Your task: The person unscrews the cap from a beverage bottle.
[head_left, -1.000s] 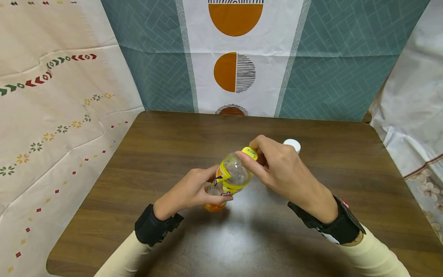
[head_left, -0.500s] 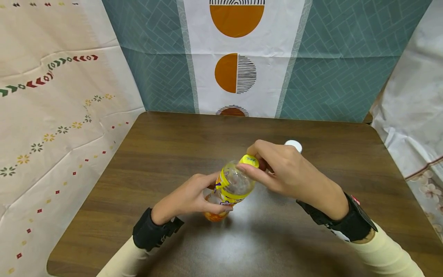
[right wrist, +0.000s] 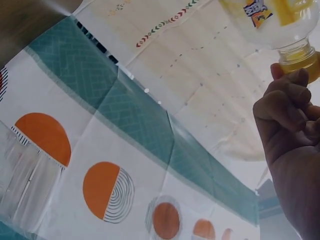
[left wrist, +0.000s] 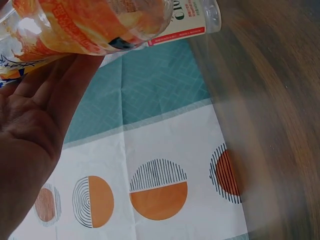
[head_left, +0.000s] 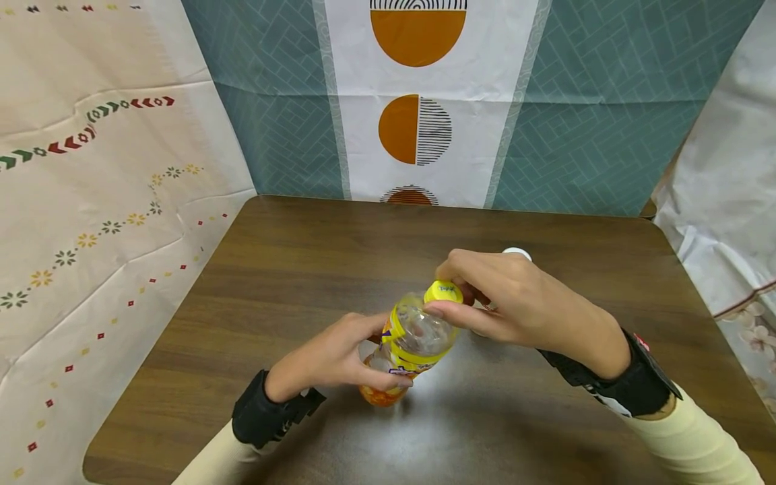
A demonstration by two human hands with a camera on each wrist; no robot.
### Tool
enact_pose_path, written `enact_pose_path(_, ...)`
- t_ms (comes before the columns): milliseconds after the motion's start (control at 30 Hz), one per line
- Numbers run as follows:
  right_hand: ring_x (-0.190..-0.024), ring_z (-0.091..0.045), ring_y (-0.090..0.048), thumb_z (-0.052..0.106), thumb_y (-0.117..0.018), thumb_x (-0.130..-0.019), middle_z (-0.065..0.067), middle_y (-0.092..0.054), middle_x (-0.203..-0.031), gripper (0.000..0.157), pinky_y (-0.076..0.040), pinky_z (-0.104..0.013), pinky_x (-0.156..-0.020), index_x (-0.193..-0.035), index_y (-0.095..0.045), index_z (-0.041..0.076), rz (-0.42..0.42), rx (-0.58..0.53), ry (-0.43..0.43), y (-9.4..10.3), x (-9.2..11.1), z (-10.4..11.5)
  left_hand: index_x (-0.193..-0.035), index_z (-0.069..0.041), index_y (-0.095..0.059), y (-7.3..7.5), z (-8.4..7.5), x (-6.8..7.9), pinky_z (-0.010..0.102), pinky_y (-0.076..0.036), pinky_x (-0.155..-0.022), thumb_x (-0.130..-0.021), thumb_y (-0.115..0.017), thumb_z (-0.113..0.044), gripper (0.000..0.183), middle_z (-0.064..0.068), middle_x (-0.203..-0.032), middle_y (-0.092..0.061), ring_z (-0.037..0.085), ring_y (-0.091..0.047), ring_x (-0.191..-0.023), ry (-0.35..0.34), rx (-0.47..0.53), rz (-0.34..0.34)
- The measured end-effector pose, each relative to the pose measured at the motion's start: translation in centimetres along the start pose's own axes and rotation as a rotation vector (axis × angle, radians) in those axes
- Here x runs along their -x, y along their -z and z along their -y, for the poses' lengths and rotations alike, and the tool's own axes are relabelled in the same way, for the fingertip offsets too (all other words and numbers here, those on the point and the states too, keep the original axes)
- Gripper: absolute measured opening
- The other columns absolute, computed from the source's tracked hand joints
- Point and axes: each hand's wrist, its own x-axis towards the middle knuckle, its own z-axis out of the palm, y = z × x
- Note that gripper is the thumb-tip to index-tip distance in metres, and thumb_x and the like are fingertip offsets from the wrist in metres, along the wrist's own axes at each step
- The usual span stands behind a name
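A clear plastic bottle with a yellow and orange label leans to the right over the table. My left hand grips it round the lower body, thumb on the near side. At its neck, my right hand pinches the yellow cap between thumb and fingers. In the right wrist view the cap sits on the bottle's neck, partly covered by fingers. The left wrist view shows the bottle's orange lower part above my left palm.
A white lid peeks out behind my right hand. In the left wrist view, a clear container with a cream and red label stands beyond the bottle. The brown wooden table ends at a teal and white cloth.
Both hands and the bottle have shifted toward me and slightly right. The right hand still holds the cap, and now covers more of the white lid.
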Motion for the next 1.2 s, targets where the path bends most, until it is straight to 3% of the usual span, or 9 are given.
enact_pose_path(167, -0.053, -0.002, -0.036, 0.039, -0.048, -0.097, 0.005, -0.041, -0.063, 0.035, -0.031, -0.017, -0.041, -0.083, -0.052, 0.008, 0.021, -0.019, 0.005, 0.2, 0.1, 0.0, -0.118, -0.018, -0.055, -0.2, 0.6, 0.1, 0.025, -0.055, -0.077, -0.077, -0.077, -0.027, 0.048, -0.009, -0.099, -0.067, 0.004, -0.062, -0.087, -0.031, 0.012, 0.025)
enact_pose_path(300, -0.055, -0.002, -0.038, 0.038, -0.049, -0.097, 0.007, -0.045, -0.067, 0.033, -0.033, -0.016, -0.043, -0.086, -0.054, 0.007, 0.033, -0.021, 0.018, 0.2, 0.3, 0.0, -0.117, -0.015, -0.055, 0.0, 0.0, -0.1, 0.025, -0.055, -0.076, -0.077, -0.077, -0.025, 0.046, -0.006, -0.098, -0.067, 0.005, -0.062, -0.086, -0.051, 0.017, 0.041)
enact_pose_path(467, -0.056, -0.003, -0.039, 0.037, -0.049, -0.097, 0.007, -0.045, -0.068, 0.032, -0.033, -0.014, -0.043, -0.087, -0.054, 0.007, 0.035, -0.045, 0.035, 0.3, 0.3, 0.0, -0.117, -0.015, -0.055, -0.1, 0.4, 0.0, 0.027, -0.055, -0.076, -0.078, -0.076, -0.026, 0.046, -0.007, -0.099, -0.067, 0.005, -0.062, -0.087, -0.048, 0.041, 0.065)
enact_pose_path(933, -0.052, -0.002, -0.038, 0.033, -0.051, -0.097, 0.005, -0.045, -0.069, 0.03, -0.032, -0.011, -0.041, -0.087, -0.055, 0.005, -0.009, -0.08, 0.099, 0.5, 0.6, 0.0, -0.117, -0.013, -0.055, -0.4, -0.2, -0.1, 0.021, -0.054, -0.077, -0.077, -0.077, -0.024, 0.046, -0.005, -0.101, -0.067, 0.004, -0.062, -0.088, -0.075, 0.058, 0.11)
enact_pose_path(1200, -0.055, -0.002, -0.038, 0.034, -0.051, -0.097, 0.005, -0.044, -0.07, 0.03, -0.032, -0.013, -0.043, -0.088, -0.056, 0.005, 0.0, -0.086, 0.094, 0.6, 0.8, 0.2, -0.118, -0.013, -0.055, -0.3, -0.6, 0.1, 0.025, -0.055, -0.076, -0.077, -0.077, -0.023, 0.047, -0.005, -0.099, -0.068, 0.002, -0.061, -0.086, -0.074, 0.056, 0.115)
